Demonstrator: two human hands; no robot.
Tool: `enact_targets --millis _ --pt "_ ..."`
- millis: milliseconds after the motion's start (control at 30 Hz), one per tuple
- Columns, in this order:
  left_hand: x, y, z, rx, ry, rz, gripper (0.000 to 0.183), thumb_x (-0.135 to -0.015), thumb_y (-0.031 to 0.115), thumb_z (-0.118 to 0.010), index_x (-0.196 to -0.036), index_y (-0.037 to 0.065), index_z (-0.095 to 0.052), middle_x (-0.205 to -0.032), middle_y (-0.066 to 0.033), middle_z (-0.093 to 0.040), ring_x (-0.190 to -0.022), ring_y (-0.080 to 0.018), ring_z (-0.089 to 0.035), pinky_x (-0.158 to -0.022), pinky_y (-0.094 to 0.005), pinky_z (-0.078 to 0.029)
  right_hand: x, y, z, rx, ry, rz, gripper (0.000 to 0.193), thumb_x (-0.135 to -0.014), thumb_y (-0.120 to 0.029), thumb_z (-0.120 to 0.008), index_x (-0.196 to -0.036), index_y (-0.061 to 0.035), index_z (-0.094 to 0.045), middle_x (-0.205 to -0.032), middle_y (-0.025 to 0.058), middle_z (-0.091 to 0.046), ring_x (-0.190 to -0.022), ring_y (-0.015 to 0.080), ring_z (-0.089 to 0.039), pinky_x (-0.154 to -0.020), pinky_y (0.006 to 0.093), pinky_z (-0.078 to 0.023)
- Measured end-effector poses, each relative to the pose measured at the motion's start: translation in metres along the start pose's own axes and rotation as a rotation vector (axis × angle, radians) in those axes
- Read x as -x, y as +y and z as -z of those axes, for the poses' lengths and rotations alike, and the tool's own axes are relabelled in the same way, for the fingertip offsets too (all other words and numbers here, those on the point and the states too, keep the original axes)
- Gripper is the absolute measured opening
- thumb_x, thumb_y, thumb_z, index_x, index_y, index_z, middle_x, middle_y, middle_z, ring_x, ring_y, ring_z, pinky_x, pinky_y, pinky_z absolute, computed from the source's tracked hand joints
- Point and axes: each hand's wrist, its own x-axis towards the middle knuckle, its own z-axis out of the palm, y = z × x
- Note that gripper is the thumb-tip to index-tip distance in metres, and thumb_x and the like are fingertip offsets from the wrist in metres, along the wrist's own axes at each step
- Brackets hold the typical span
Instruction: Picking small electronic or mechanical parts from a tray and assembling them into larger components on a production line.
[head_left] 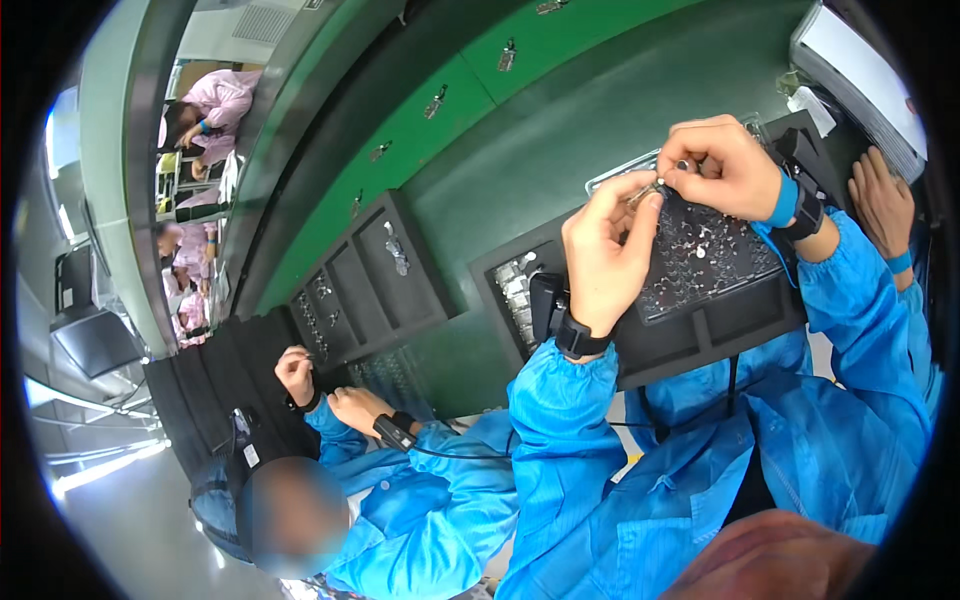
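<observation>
My left hand [607,250] is closed in a pinch on a small shiny metal part [645,192]. The fingertips of my right hand [728,172] meet it there, also pinched, and a tiny round metal piece [682,165] shows by the thumb and forefinger. What exactly the right fingers grip is too small to make out. Under both hands lies a clear tray of many tiny metal pieces [700,255], set in a black foam tray [655,358]. A compartment by my left wrist holds silvery flat pieces [517,300].
Left along the green bench [500,190] stands another black compartment tray [415,290] with small metal parts. A co-worker's hands [340,395] work beside it. At the right rest another person's hand [882,205] and a white-topped box [865,80].
</observation>
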Motion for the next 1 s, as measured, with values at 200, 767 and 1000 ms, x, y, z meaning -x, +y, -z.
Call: enact_targets --millis 200,767,1000 --pt "-0.004 0.000 0.001 -0.004 -0.072 -0.016 0.025 -0.096 -0.005 -0.066 -0.121 -0.003 -0.066 -0.097 -0.0045 -0.071 -0.076 -0.0061 -0.061 -0.065 -0.0206 -0.048 0.000 0.002 0.010 -0.051 -0.053 -0.175 0.013 -0.084 -0.010 -0.072 -0.091 0.0011 -0.072 -0.073 0.0014 -0.066 -0.065 0.0065 -0.057 -0.060 0.0232 -0.047" --pt "-0.006 -0.007 0.001 -0.064 -0.116 0.068 0.025 -0.094 -0.007 -0.067 -0.118 -0.004 -0.068 -0.101 -0.0074 -0.073 -0.074 -0.0070 -0.061 -0.064 -0.0215 -0.048 -0.003 0.013 0.015 -0.314 -0.203 -0.277 0.017 -0.087 -0.009 -0.073 -0.092 0.0070 -0.075 -0.080 0.0046 -0.072 -0.075 0.0069 -0.066 -0.072 0.0229 -0.054" --pt "-0.002 -0.009 0.001 -0.066 -0.116 0.076 0.022 -0.094 -0.006 -0.066 -0.117 -0.003 -0.067 -0.098 -0.0068 -0.072 -0.075 -0.0070 -0.061 -0.064 -0.0214 -0.048 0.000 0.018 0.012 -0.298 -0.210 -0.271 0.019 -0.087 -0.012 -0.074 -0.092 0.0064 -0.075 -0.078 0.0039 -0.071 -0.072 0.0064 -0.064 -0.069 0.0225 -0.053"
